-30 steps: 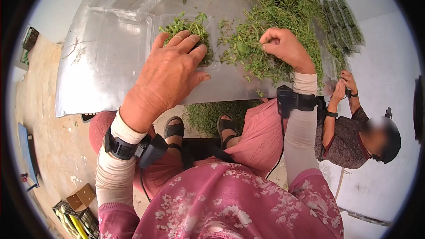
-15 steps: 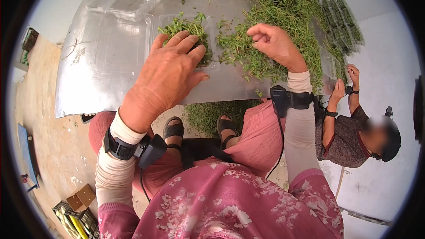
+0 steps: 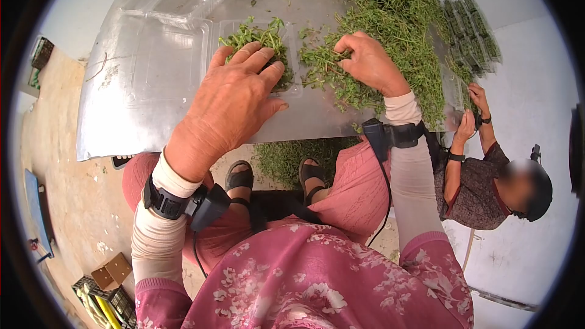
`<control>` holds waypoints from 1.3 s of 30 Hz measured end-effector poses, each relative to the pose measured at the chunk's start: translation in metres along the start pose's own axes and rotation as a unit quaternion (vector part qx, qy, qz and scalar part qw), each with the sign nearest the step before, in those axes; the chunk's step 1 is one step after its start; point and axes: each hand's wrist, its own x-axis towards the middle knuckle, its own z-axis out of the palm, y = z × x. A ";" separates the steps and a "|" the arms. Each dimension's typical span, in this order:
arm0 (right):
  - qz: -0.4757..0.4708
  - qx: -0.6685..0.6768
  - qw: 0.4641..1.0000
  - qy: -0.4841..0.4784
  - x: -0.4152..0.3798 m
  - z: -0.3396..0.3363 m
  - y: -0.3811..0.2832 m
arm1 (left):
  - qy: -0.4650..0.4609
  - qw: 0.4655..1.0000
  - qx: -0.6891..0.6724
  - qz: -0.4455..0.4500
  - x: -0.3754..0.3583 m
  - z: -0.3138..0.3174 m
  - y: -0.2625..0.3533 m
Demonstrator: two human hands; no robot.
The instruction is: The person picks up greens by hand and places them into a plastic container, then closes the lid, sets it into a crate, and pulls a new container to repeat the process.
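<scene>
Left hand (image 3: 230,94), fingers spread, rests on greens (image 3: 268,33) in clear tray (image 3: 295,90) near worktop's (image 3: 311,119) lap-side edge. Right hand (image 3: 372,66) curls (grip unclear) at leafy pile (image 3: 396,15) along right edge.

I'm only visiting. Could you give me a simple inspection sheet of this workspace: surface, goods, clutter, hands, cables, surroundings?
Surface: metal table, shiny.
Job's things: heap of greens; clear tray holding a smaller bunch.
Clutter: stray leaf bits on the metal.
Hands: left hand laid over the bunch, fingers spread; right hand at the heap, fingers curled, grip unclear.
Cables: one dark cable from each wrist device.
Surroundings: co-worker at right; stacked filled boxes behind; crate lower left.
</scene>
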 end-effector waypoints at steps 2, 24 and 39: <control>-0.013 0.005 1.000 0.027 0.000 0.000 0.004 | -0.002 1.000 -0.002 0.001 0.001 -0.001 0.000; -0.004 0.277 0.952 0.132 0.011 -0.003 -0.016 | -0.012 1.000 -0.003 -0.002 0.003 -0.001 -0.001; -0.079 0.011 0.994 0.071 0.010 0.025 -0.030 | 0.008 0.999 -0.028 0.014 0.000 -0.009 -0.007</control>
